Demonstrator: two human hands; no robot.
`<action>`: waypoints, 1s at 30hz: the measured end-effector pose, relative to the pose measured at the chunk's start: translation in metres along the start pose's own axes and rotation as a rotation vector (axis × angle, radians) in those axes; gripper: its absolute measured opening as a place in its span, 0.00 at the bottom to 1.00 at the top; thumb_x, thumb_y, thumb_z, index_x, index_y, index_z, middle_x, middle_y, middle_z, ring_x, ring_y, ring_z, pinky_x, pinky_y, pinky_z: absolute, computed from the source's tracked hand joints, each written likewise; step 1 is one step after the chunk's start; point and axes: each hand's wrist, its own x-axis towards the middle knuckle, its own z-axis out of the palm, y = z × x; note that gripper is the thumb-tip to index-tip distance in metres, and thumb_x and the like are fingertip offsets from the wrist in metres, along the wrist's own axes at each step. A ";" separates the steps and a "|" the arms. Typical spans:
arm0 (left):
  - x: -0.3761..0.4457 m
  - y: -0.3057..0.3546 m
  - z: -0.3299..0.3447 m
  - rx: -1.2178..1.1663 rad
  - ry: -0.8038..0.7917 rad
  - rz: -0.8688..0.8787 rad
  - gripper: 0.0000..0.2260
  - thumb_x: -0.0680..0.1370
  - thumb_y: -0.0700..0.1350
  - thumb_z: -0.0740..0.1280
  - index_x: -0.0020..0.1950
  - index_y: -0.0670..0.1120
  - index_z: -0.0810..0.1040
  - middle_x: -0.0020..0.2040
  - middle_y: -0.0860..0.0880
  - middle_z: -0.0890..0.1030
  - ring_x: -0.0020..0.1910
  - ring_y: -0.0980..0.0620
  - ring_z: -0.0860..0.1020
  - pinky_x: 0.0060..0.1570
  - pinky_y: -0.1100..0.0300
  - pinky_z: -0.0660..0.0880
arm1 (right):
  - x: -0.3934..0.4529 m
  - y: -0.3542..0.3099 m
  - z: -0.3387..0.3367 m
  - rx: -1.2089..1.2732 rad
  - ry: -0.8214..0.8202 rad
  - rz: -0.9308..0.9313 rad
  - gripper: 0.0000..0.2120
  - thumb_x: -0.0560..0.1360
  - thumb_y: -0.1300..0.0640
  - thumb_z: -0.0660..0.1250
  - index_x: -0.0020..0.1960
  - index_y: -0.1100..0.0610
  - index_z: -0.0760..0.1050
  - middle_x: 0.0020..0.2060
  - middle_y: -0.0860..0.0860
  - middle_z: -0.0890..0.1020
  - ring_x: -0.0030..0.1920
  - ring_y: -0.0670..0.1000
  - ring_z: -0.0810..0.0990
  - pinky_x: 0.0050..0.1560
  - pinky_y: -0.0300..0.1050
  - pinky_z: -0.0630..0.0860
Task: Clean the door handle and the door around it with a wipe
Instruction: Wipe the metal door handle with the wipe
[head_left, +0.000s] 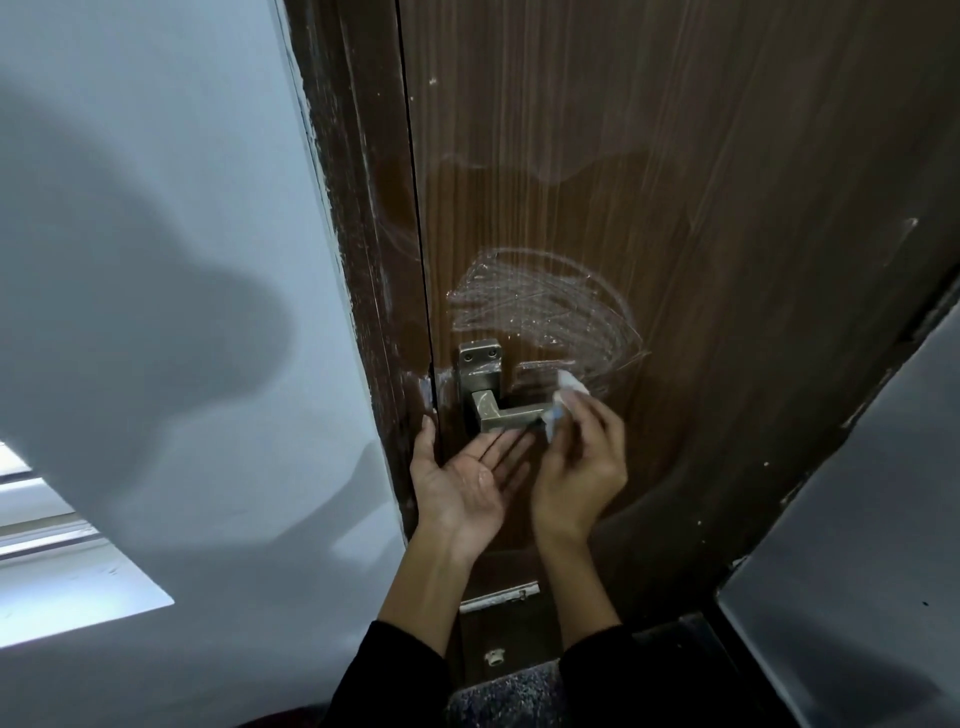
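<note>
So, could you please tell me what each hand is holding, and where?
The right hand pinches the folded white wipe by its lower end, against the door handle tip. The left hand is open, palm up, holding nothing.

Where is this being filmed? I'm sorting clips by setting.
Probably indoors at a doorway in a home or flat, though that's a guess. A brown wood-grain door with a metal lever handle sits beside a pale painted wall, and a dark mat lies at its foot.

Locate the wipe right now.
In the head view, the wipe is bunched in the right hand, pressed on the free end of the door handle, right of centre, just below the wet smears on the door.
</note>
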 end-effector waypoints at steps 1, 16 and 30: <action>0.000 -0.001 0.000 0.008 -0.002 0.003 0.36 0.75 0.68 0.52 0.58 0.39 0.79 0.54 0.40 0.82 0.49 0.47 0.83 0.47 0.58 0.78 | -0.002 -0.006 0.004 0.010 -0.082 -0.047 0.12 0.72 0.71 0.66 0.54 0.63 0.80 0.51 0.57 0.79 0.52 0.50 0.79 0.53 0.31 0.73; 0.001 0.002 0.007 0.008 -0.027 -0.017 0.36 0.75 0.68 0.52 0.60 0.38 0.78 0.55 0.41 0.81 0.51 0.46 0.80 0.52 0.57 0.77 | -0.020 0.000 -0.001 -0.046 -0.257 -0.133 0.13 0.71 0.72 0.67 0.54 0.64 0.80 0.52 0.58 0.80 0.54 0.52 0.79 0.57 0.33 0.73; -0.002 0.004 -0.004 -0.026 0.041 -0.012 0.33 0.76 0.67 0.53 0.55 0.40 0.80 0.44 0.43 0.82 0.45 0.47 0.80 0.53 0.54 0.73 | -0.015 -0.009 0.005 0.015 -0.185 -0.068 0.10 0.70 0.69 0.69 0.51 0.61 0.81 0.48 0.54 0.80 0.50 0.49 0.80 0.52 0.30 0.74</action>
